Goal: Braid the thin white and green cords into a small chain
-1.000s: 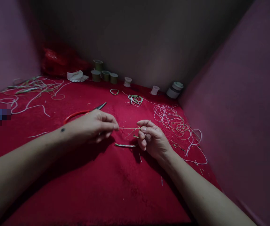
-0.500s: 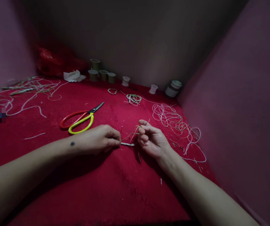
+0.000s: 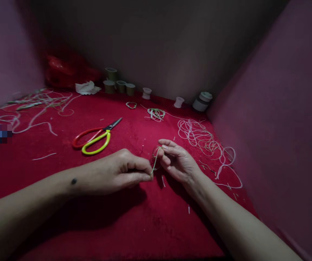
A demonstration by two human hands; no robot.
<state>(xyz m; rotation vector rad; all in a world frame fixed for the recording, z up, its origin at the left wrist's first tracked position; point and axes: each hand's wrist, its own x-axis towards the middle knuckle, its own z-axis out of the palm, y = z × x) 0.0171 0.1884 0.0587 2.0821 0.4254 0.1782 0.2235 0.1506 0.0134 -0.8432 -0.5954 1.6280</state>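
Note:
My left hand (image 3: 130, 169) is closed in a pinch on a thin green cord (image 3: 155, 161) near the middle of the red cloth (image 3: 112, 232). The cord runs up to my right hand (image 3: 176, 159), whose thumb and forefinger close on its upper part. Thin threads loop between the two hands. The braided piece between them is mostly hidden by my fingers. Scissors (image 3: 96, 139) with one red and one yellow handle lie beyond my left hand.
Tangled cords (image 3: 196, 136) lie at the right, more cords (image 3: 40, 105) at the left. Spools (image 3: 146, 93), a lidded jar (image 3: 202, 101), white crumpled paper (image 3: 86, 88) and a red bag (image 3: 63, 70) stand along the back. Two small cord loops (image 3: 156, 114) lie before them.
My left hand has moved right, off the pale braided piece, and now pinches the green cord close to my right hand. My right hand has barely moved.

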